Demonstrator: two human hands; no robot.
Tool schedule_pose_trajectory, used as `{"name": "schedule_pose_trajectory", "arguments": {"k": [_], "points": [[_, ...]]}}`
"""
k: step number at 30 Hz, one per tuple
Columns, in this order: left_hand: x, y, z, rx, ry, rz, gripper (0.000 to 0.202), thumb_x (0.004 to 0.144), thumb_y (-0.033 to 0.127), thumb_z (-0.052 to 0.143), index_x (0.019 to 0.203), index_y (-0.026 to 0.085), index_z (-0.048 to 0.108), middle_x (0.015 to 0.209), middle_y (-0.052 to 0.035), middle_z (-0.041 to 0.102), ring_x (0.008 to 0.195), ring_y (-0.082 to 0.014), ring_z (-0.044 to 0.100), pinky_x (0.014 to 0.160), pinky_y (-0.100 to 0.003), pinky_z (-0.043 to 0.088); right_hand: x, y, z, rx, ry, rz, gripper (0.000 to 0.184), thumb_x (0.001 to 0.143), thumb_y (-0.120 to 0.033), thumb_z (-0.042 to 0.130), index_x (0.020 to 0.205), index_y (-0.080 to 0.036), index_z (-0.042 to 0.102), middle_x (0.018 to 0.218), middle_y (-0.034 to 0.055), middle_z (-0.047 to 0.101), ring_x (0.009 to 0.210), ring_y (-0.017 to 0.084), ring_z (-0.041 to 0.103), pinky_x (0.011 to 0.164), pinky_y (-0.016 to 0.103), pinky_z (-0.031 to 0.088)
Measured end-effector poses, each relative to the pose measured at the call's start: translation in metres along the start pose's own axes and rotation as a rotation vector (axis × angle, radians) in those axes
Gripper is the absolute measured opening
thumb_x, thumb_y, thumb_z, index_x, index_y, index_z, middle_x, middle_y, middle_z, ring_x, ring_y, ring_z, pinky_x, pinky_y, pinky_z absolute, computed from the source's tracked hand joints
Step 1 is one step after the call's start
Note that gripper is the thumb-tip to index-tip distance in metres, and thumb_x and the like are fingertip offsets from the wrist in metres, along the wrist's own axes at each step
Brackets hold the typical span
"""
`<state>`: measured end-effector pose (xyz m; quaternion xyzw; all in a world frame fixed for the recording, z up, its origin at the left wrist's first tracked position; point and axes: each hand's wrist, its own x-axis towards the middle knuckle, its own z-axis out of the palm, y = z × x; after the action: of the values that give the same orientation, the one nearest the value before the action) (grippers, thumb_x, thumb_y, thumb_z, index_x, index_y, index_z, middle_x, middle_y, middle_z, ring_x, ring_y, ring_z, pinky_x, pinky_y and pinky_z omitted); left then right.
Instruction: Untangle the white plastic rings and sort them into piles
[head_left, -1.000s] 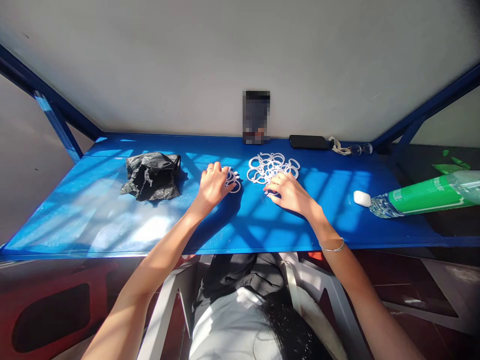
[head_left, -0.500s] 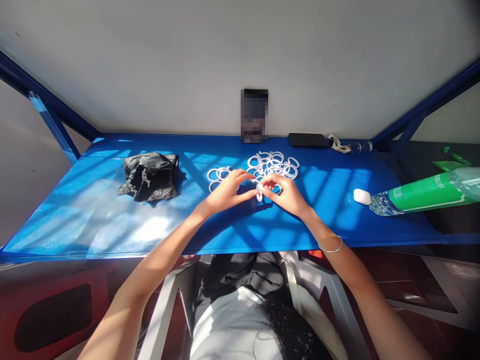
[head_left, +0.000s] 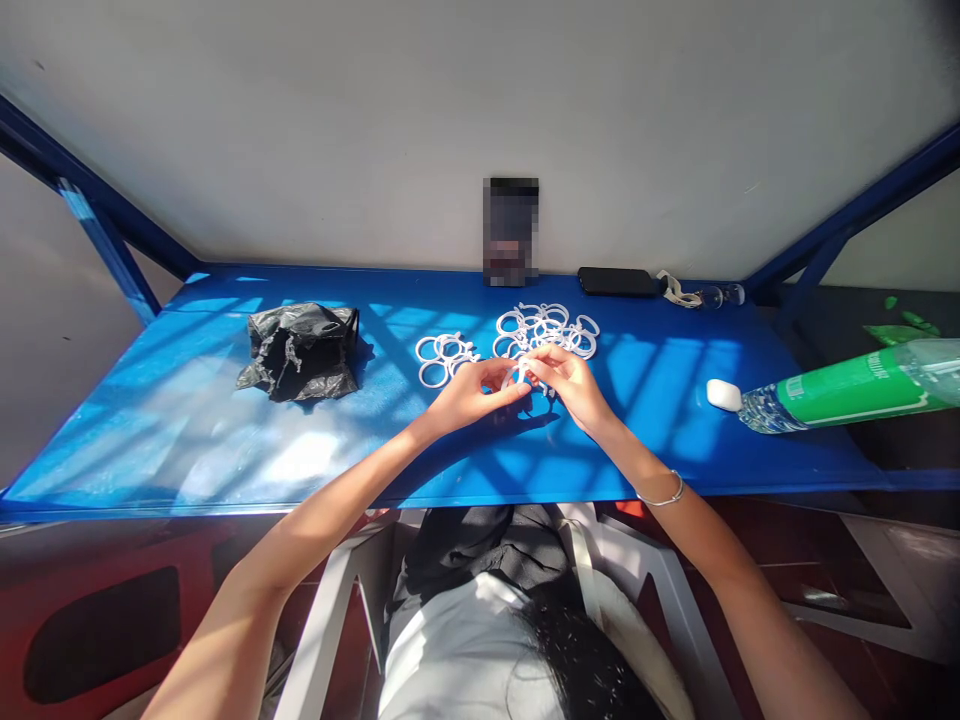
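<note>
My left hand (head_left: 472,392) and my right hand (head_left: 566,380) meet above the blue table (head_left: 187,420), fingertips pinched together on one small white plastic ring (head_left: 522,372). Just beyond my right hand lies a larger heap of white rings (head_left: 547,328). A smaller cluster of white rings (head_left: 442,355) lies beyond my left hand. A thin bracelet sits on my right wrist.
A crumpled black plastic bag (head_left: 300,350) lies at the left. A blurred phone (head_left: 511,230) leans on the wall, with a black case (head_left: 619,281) beside it. A green-labelled bottle (head_left: 840,390) lies at the right edge, white cap toward me.
My left hand left the small ring cluster and came to the middle. My right hand lifted one ring from the heap, and both hands now pinch it together.
</note>
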<state>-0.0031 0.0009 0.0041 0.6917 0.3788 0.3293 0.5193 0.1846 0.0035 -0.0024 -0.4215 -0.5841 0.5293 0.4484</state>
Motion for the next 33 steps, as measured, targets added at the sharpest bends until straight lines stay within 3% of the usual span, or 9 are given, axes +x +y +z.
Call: {"name": "schedule_pose_trajectory", "arguments": {"k": [9, 16, 26, 30, 33], "points": [[-0.0020, 0.0064, 0.0020, -0.031, -0.041, -0.025, 0.048, 0.084, 0.058, 0.066, 0.095, 0.012, 0.075, 0.076, -0.0055, 0.071, 0.063, -0.0131, 0.059, 0.054, -0.022, 0.043, -0.0019, -0.0028, 0.0016, 0.183, -0.086, 0.058, 0.037, 0.076, -0.056, 0.080, 0.078, -0.021, 0.069, 0.070, 0.0002, 0.059, 0.063, 0.013, 0.051, 0.057, 0.027, 0.044], [-0.0031, 0.0047, 0.0029, -0.052, -0.075, -0.046, 0.047, 0.088, 0.056, 0.062, 0.097, 0.011, 0.076, 0.077, -0.0060, 0.071, 0.061, -0.0104, 0.053, 0.057, -0.022, 0.043, -0.0029, -0.0036, 0.0018, 0.218, -0.087, 0.137, 0.036, 0.074, -0.053, 0.079, 0.073, -0.019, 0.065, 0.069, 0.0010, 0.058, 0.062, 0.014, 0.050, 0.055, 0.028, 0.044], [-0.0030, 0.0060, 0.0017, 0.019, -0.084, -0.032, 0.047, 0.088, 0.056, 0.060, 0.096, 0.012, 0.075, 0.072, -0.0039, 0.068, 0.060, -0.0113, 0.054, 0.053, -0.022, 0.039, -0.0034, -0.0047, 0.0040, 0.209, -0.083, 0.120, 0.044, 0.069, -0.060, 0.082, 0.068, -0.021, 0.062, 0.064, -0.0008, 0.055, 0.057, 0.013, 0.046, 0.053, 0.029, 0.043], [-0.0003, 0.0038, -0.0014, 0.126, -0.009, -0.010, 0.045, 0.085, 0.056, 0.061, 0.087, 0.013, 0.073, 0.063, -0.0002, 0.060, 0.056, -0.0104, 0.048, 0.052, -0.023, 0.036, -0.0026, -0.0040, 0.0033, 0.167, -0.096, 0.124, 0.038, 0.076, -0.058, 0.075, 0.078, -0.021, 0.066, 0.072, 0.0010, 0.058, 0.062, 0.014, 0.050, 0.057, 0.030, 0.047], [0.0014, 0.0002, -0.0063, 0.321, 0.085, 0.006, 0.038, 0.085, 0.051, 0.062, 0.095, 0.015, 0.070, 0.066, 0.0004, 0.060, 0.060, -0.0123, 0.051, 0.057, -0.025, 0.041, 0.0001, 0.0011, -0.0010, 0.064, -0.072, 0.075, 0.033, 0.082, -0.055, 0.068, 0.087, -0.022, 0.068, 0.075, 0.0017, 0.061, 0.064, 0.015, 0.053, 0.059, 0.030, 0.048]]}}
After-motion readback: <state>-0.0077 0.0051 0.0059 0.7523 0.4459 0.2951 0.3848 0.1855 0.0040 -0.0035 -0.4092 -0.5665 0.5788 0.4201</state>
